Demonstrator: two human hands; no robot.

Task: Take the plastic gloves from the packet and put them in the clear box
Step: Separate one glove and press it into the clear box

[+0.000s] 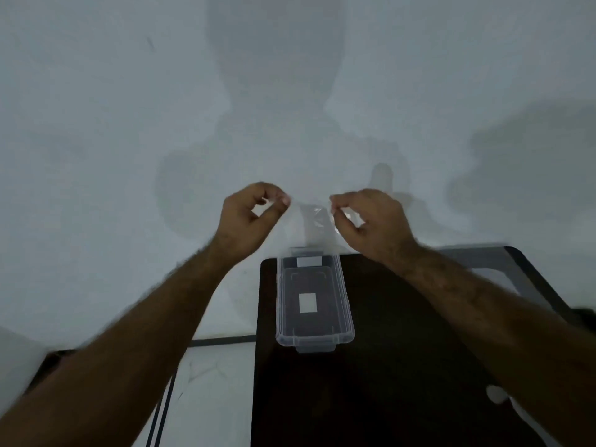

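Left hand: I see it raised above the far end of the box, thumb and forefinger pinched on one edge of a thin clear film.
Right hand: pinched the same way on the opposite edge; the other fingers are curled in.
Plastic glove: the film stretched between my two pinches; I take it for a glove, though it is too sheer and blurred to make out fingers. It hangs in the air, not yet in the box.
Packet: I cannot find it in view.
Clear box: open, lengthwise on the dark tabletop, directly beneath the film; it looks empty apart from white labels.
Step in hand: I judge the glove is out and being spread or carried over the box.
Next move: lower both hands together and let go inside the walls; such light film may cling or drift.
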